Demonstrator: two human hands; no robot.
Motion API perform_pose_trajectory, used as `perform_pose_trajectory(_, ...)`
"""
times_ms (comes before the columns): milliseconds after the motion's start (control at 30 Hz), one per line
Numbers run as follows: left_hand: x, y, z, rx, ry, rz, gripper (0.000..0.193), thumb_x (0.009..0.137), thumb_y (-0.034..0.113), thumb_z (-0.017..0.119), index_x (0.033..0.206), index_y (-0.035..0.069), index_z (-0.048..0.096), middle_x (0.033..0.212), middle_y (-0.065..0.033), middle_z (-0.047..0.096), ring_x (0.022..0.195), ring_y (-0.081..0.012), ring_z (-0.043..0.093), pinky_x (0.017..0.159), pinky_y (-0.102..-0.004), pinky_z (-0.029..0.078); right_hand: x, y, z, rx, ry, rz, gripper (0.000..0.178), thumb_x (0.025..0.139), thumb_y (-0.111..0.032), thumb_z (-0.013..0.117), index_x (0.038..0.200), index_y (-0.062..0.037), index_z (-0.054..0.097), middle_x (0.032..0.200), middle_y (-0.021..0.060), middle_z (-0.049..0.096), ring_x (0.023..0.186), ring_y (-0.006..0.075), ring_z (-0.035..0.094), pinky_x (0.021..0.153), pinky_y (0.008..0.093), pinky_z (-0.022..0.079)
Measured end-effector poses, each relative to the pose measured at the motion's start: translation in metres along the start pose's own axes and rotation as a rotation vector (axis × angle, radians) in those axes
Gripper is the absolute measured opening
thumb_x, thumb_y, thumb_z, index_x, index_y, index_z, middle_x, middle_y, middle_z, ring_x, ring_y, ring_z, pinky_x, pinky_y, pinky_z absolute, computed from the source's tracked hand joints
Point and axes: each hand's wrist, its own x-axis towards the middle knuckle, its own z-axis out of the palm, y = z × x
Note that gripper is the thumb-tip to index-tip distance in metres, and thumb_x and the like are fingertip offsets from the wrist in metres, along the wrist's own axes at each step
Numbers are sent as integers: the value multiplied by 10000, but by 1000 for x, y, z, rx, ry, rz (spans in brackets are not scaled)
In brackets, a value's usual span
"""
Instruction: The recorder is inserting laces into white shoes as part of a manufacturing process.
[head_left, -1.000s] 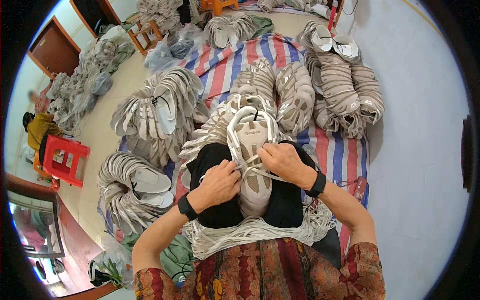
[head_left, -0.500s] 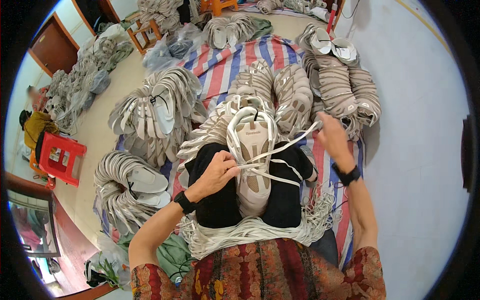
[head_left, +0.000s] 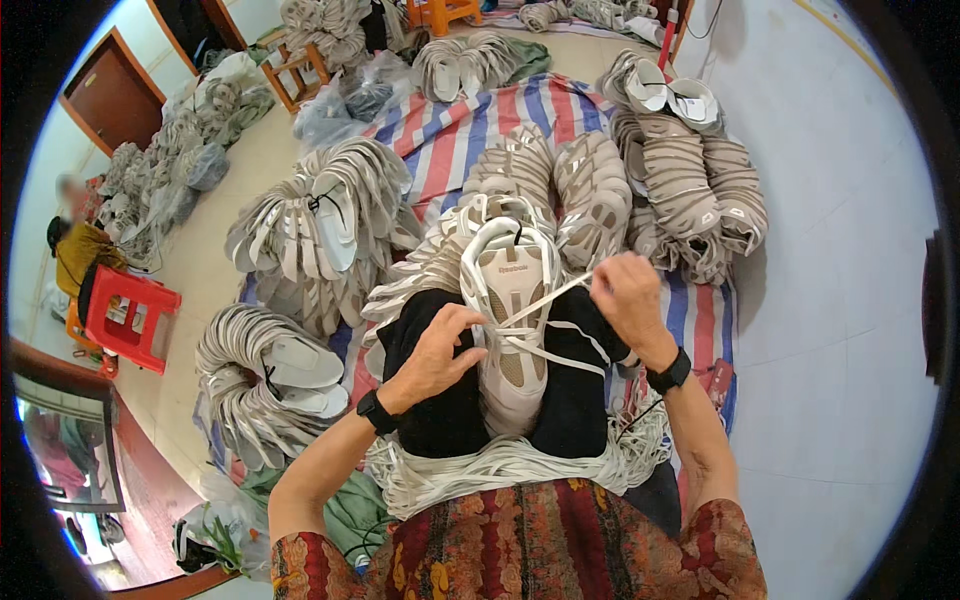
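The right hand (head_left: 630,300) has its grip closed on a flat white lace (head_left: 548,299), fingertips partly hidden; the left hand (head_left: 445,350), thumb and fingers parted, is at the edge of a cream-and-taupe sneaker upper (head_left: 514,372), contact unclear. The upper, underside hidden, lies between black-trousered thighs (head_left: 445,425), small lettering across its tongue (head_left: 513,276).

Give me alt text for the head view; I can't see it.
The right grip holds a white lace slanting up from a beige shoe between black-clad legs; the left grip is open at the shoe's left side. Beyond, bundled shoe uppers lie on a striped sheet.
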Motion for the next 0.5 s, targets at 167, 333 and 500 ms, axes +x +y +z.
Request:
perform_pose_trajectory(167,11,2,2,150,144,98,253,700,-37,629,934,23,555,891,-95,549,869,-231,520,708,-304,433,-3,-27,-8,1043,-727,647,324,737,-40,548,1048,1,466,669,114,540,563,170,538,527,310,417)
perform_pose_trajectory(333,50,3,21,423,204,413,178,673,9,619,833,57,557,790,-77,512,811,-256,494,756,-361,380,4,-15,11,490,-594,0,342,693,-121,670,1010,-111,540,692,71,548,611,208,570,523,325,419)
perform_pose_trajectory(500,61,3,35,619,127,509,128,671,127,622,762,87,540,726,-45,461,767,-215,463,726,-349,357,7,-15,14,195,-552,-261,270,675,-173,663,860,-76,491,707,72,559,659,259,597,534,368,451)
